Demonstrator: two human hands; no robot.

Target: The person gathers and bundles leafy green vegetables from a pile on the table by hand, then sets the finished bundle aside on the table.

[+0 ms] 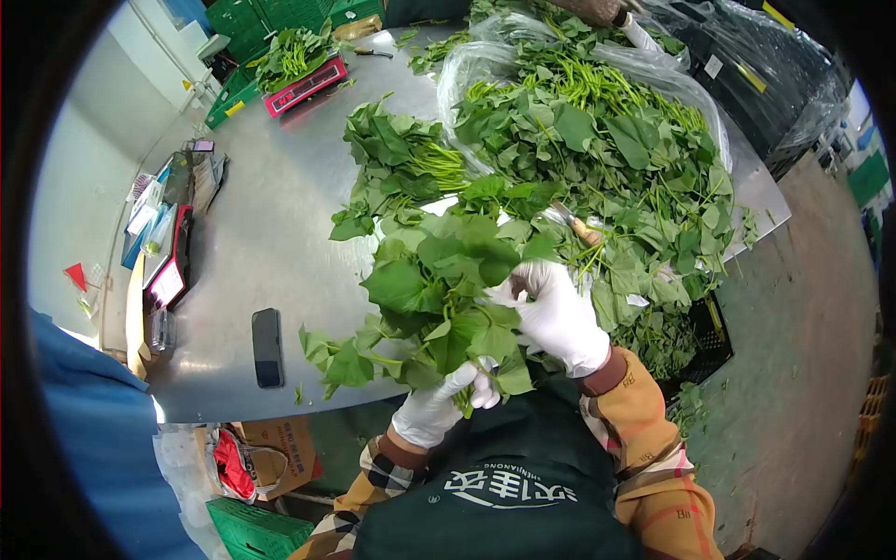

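My left hand (439,407), in a white glove, is closed around the stems of a bunch of leafy greens (439,280) above the table's front edge. The leaves fan out up and to the left. My right hand (558,315), also gloved in white, is at the right side of this bunch. Its thumb and fingers are pinched together at the leaves; the exact spot they grip is partly hidden. Just beyond it, a knife with a wooden handle (586,230) lies on a big heap of greens (597,131). A sorted bunch (411,163) rests left of the heap.
On the metal table (280,205) lie a phone (267,347) and a red scale (308,86) bearing greens. A second red scale (171,266) stands at the left edge. Clear plastic (462,79) surrounds the heap. Another person's gloved hand (639,35) reaches in at the top right.
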